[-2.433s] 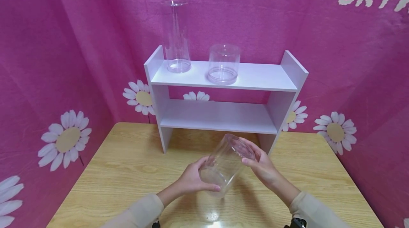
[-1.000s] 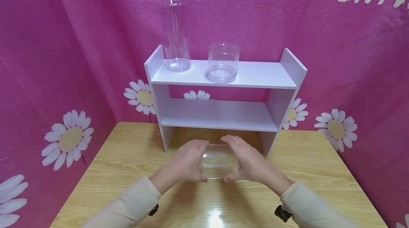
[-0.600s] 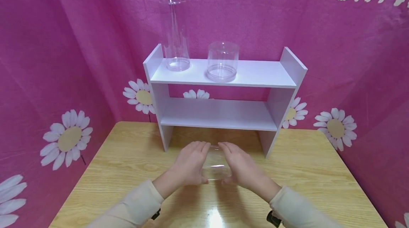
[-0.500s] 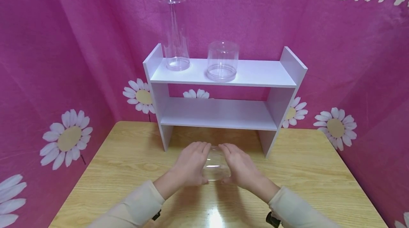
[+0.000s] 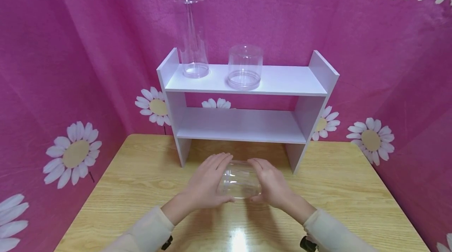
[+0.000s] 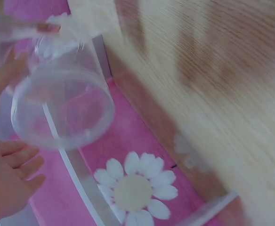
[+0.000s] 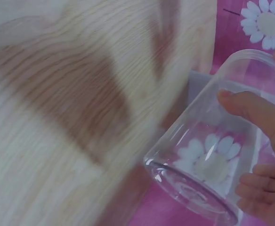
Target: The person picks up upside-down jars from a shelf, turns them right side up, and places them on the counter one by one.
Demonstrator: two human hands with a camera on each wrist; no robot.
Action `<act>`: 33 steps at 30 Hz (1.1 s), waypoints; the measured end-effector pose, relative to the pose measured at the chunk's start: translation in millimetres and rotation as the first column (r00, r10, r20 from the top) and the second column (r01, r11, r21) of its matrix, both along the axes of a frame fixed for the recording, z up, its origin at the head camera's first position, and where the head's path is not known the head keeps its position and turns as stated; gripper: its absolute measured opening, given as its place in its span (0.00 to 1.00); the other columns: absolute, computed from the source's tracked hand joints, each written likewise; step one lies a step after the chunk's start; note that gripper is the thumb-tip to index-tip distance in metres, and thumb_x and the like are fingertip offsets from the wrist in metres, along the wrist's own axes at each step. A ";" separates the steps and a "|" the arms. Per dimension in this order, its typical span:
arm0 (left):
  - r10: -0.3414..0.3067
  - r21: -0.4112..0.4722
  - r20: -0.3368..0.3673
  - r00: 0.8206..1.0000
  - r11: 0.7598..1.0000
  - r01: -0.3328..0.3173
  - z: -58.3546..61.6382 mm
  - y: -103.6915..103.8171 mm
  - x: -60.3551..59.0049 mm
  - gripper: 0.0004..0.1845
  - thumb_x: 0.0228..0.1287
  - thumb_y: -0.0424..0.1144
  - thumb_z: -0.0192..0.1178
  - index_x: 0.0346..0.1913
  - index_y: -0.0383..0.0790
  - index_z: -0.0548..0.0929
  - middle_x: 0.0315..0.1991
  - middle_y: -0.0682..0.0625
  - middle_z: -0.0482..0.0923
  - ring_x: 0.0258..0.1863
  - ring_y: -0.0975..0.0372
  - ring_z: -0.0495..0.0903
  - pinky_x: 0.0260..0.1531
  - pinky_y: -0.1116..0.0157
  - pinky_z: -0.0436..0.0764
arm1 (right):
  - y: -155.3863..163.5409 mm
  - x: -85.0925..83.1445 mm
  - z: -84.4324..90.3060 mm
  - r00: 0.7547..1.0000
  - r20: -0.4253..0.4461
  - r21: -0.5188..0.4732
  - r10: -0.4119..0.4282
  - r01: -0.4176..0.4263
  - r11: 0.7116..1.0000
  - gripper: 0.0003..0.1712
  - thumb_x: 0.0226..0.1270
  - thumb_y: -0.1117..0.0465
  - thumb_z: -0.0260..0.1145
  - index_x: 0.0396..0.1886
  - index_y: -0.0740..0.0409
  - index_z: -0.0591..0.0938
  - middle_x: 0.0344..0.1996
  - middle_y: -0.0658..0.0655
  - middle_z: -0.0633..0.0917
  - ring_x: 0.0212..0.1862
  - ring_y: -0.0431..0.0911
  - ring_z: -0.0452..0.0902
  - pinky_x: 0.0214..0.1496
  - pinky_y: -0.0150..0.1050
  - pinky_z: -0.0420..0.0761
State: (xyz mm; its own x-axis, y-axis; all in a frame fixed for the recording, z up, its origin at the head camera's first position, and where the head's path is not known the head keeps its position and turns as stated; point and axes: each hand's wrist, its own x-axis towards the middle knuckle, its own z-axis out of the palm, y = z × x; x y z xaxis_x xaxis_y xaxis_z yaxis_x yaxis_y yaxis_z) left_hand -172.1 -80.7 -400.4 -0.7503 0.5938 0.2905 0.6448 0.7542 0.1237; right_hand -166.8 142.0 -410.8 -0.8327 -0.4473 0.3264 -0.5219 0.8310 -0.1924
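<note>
A clear plastic jar sits between both hands, low over the wooden table in front of the white shelf unit. My left hand cups its left side, fingers over the top and thumb underneath. My right hand grips the right side. The right wrist view shows the jar tilted, with the thumb on its wall and curled fingers below. In the left wrist view the jar has its round end toward the camera, beside the left hand's fingers.
On the shelf unit's top board stand a tall clear cylinder and a short clear jar. The lower board is bare. Pink daisy-print cloth hangs behind and to both sides of the table.
The jar was held tilted above the table, then brought down toward it between both hands. The hands closed in on it and now sit slightly wider, with more of the jar showing.
</note>
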 end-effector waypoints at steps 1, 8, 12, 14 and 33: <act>0.001 0.040 0.004 1.000 0.999 -0.001 -0.1 -3.1 0.1 0.57 0.41 0.65 0.72 0.71 0.37 0.61 0.71 0.44 0.65 0.71 0.52 0.65 0.73 0.54 0.62 | 3.0 0.0 -1.5 1.000 0.007 -0.011 -0.007 0.007 1.000 0.61 0.19 0.53 0.88 0.61 0.67 0.71 0.57 0.63 0.79 0.61 0.56 0.74 0.62 0.49 0.78; 0.069 0.263 -0.016 0.997 0.963 -0.063 3.6 -28.9 -5.5 0.52 0.41 0.61 0.74 0.69 0.40 0.66 0.66 0.46 0.71 0.67 0.52 0.69 0.69 0.51 0.68 | 28.6 0.1 -18.0 0.999 0.009 -0.152 -0.030 0.031 0.988 0.60 0.20 0.55 0.87 0.62 0.65 0.71 0.56 0.64 0.79 0.59 0.58 0.76 0.60 0.52 0.79; 0.134 0.373 -0.030 0.991 0.921 -0.113 8.9 -45.1 -13.8 0.49 0.42 0.56 0.75 0.67 0.39 0.68 0.65 0.44 0.72 0.66 0.51 0.70 0.66 0.49 0.71 | 41.9 -1.1 -30.2 0.999 0.001 -0.217 -0.052 0.051 0.975 0.59 0.21 0.55 0.87 0.61 0.65 0.72 0.56 0.64 0.80 0.58 0.59 0.77 0.58 0.54 0.80; 0.170 0.424 -0.046 0.984 0.896 -0.135 12.3 -52.8 -19.0 0.46 0.45 0.53 0.75 0.66 0.37 0.69 0.64 0.43 0.73 0.65 0.50 0.71 0.64 0.48 0.73 | 47.9 -1.7 -35.6 0.998 0.002 -0.242 -0.064 0.063 0.968 0.58 0.21 0.55 0.87 0.60 0.65 0.72 0.56 0.64 0.80 0.57 0.59 0.77 0.57 0.54 0.80; 0.323 0.777 0.000 0.947 0.595 -0.203 38.4 -97.9 -64.5 0.30 0.54 0.35 0.68 0.60 0.27 0.72 0.55 0.32 0.75 0.56 0.43 0.73 0.58 0.50 0.72 | 87.5 -5.0 -64.2 0.979 0.145 -0.448 -0.142 0.193 0.873 0.56 0.26 0.54 0.86 0.58 0.73 0.72 0.52 0.73 0.81 0.54 0.65 0.79 0.53 0.56 0.81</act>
State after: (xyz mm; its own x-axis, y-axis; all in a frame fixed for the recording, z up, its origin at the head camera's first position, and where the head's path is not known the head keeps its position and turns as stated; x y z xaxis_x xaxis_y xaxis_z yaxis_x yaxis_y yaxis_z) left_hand -236.7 -178.6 -362.0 -0.7576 -0.1023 0.6447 0.4885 0.5662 0.6639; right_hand -171.8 229.6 -475.0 -0.9222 -0.1198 0.3676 -0.3385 0.7097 -0.6179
